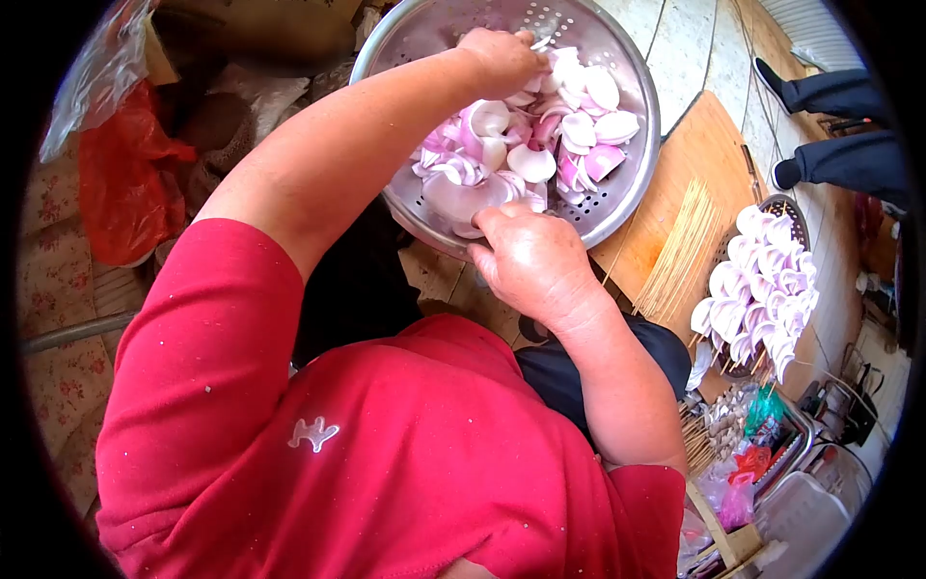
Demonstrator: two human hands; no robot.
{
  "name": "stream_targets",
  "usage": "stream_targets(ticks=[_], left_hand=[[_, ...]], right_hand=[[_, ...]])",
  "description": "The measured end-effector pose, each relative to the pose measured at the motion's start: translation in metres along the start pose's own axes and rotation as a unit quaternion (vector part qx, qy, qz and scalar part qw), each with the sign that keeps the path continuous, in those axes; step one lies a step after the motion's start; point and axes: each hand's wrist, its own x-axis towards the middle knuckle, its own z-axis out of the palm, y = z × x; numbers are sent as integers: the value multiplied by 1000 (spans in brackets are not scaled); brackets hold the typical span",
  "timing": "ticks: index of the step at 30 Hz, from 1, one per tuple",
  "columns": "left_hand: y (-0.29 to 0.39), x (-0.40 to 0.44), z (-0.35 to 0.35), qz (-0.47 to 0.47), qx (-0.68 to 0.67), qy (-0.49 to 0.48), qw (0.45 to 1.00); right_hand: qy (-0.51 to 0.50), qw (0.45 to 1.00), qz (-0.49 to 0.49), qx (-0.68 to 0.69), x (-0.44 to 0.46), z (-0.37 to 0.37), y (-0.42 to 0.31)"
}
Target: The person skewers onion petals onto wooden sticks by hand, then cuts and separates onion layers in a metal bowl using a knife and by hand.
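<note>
A metal colander (637, 183) with a perforated wall holds many cut onion pieces (531, 164), white and purple. My left hand (502, 63) reaches across to its far side. Its fingers curl against the onion pieces there, and the fingertips are partly hidden. At the near side, my right hand (535, 256) is closed over the colander's rim, thumb outside and fingers inside beside the onion.
Right of the colander, thin wooden skewers (680, 246) lie on a wooden board (709, 145). Skewered onion pieces (757, 289) are piled on a dark perforated tray (796, 217), with a knife (750, 169) nearby. Another person's legs (849, 159) stand at right. A red plastic bag (130, 183) hangs at left.
</note>
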Motion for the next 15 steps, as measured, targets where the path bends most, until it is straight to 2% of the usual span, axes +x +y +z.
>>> stream_targets(ticks=[2,6,7,8,10,14,15], left_hand=[[-6,1,-5,-59,-10,-80,995],[-30,-8,-11,-68,2,-111,992],[-32,-9,-13,-95,-25,-77,992],[-36,-6,-18,-93,-28,-103,990],[-43,-3,-22,-126,8,-89,988],[-45,0,-23,-132,12,-40,990],[-38,0,-19,-131,-51,45,989]], right_hand=[[8,1000,-8,-2,-1,1,2],[12,1000,-19,-1,-4,-2,1],[13,1000,-18,0,-5,-2,1],[8,1000,-17,0,-5,-3,1],[3,1000,-17,0,-5,-2,1],[-14,1000,1,1,-5,-3,0],[-20,1000,4,-1,-5,-3,-1]])
